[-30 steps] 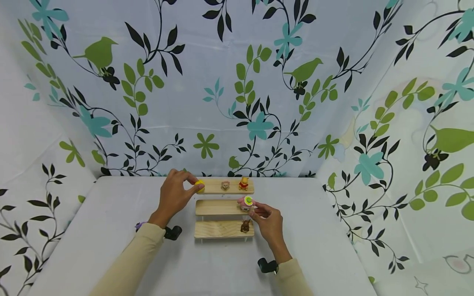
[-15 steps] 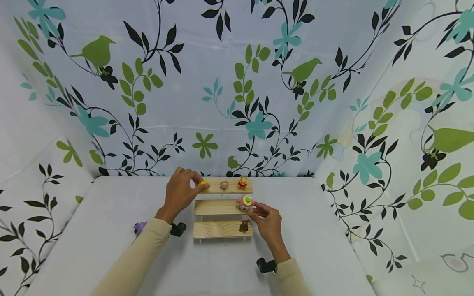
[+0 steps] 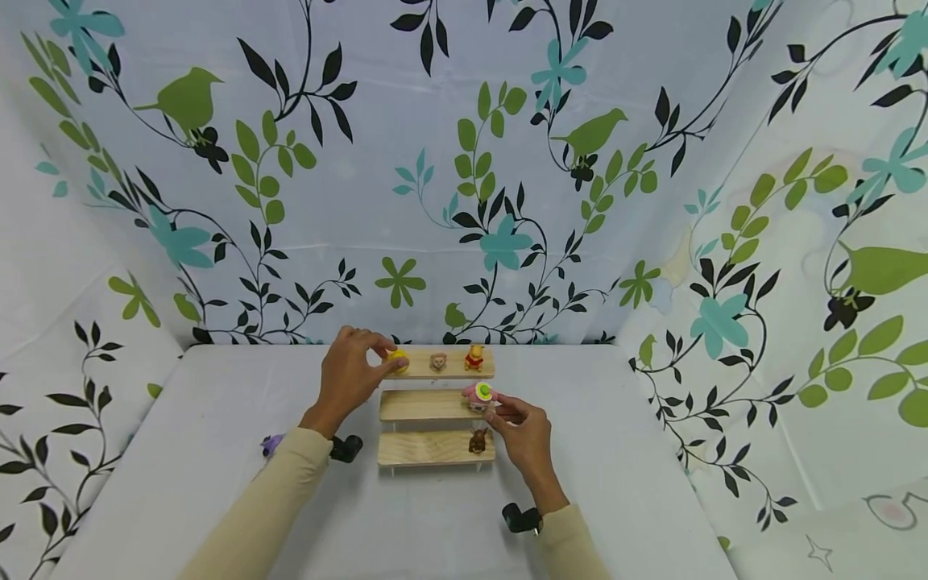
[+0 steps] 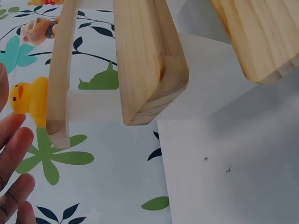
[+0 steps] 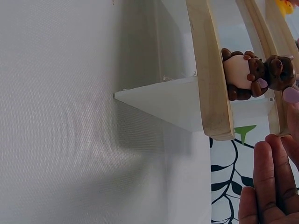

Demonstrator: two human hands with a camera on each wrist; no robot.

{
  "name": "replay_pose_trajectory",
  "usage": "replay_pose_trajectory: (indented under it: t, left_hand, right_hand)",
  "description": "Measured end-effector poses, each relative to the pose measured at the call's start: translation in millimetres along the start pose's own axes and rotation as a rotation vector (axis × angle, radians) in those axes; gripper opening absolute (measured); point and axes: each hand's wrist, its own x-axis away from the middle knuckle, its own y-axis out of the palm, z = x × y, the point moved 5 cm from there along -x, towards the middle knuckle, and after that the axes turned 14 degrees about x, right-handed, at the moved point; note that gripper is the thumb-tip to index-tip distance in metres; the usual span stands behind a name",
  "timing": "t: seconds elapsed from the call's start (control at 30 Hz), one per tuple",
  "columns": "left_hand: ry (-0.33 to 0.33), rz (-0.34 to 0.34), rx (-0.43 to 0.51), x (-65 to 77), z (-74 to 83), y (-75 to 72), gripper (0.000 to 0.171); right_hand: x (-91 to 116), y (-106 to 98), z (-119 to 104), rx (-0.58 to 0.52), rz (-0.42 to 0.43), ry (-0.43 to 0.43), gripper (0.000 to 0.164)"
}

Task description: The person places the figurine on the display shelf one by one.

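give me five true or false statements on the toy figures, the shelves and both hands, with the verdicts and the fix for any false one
1. The left grip is at the yellow duck on the back shelf. True.
2. The right grip holds the pink figure at the right end of the middle shelf. True.
3. The brown figure sits on the middle shelf. False: it is on the front shelf.
4. In the head view, the red-and-yellow figure is left of the pale-headed figure. False: it is to the right.
5. The purple thing on the table lies right of the shelves. False: it lies to their left.
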Motion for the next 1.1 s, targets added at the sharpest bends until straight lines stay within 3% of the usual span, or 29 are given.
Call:
replay_pose_trajectory:
  t: [0.37, 0.77, 1.1]
  left_hand:
    - [0.005, 0.047, 0.010, 12.4, -7.0, -33.3, 0.035]
    - [-0.124, 0.057, -0.030, 34.7, -35.8, -75.9, 0.035]
    - [-0.173, 0.039, -0.039, 55.8, -55.2, -96.2, 0.034]
  right_hand:
    - [-0.5, -1.4, -1.0, -0.004, -0.004, 0.006, 0.036]
    - [-1.1, 1.0, 2.2, -0.015, -0.002, 0.006, 0.037]
    - [-0.8, 2.7, 3.9, 0.009, 0.001, 0.017, 0.036]
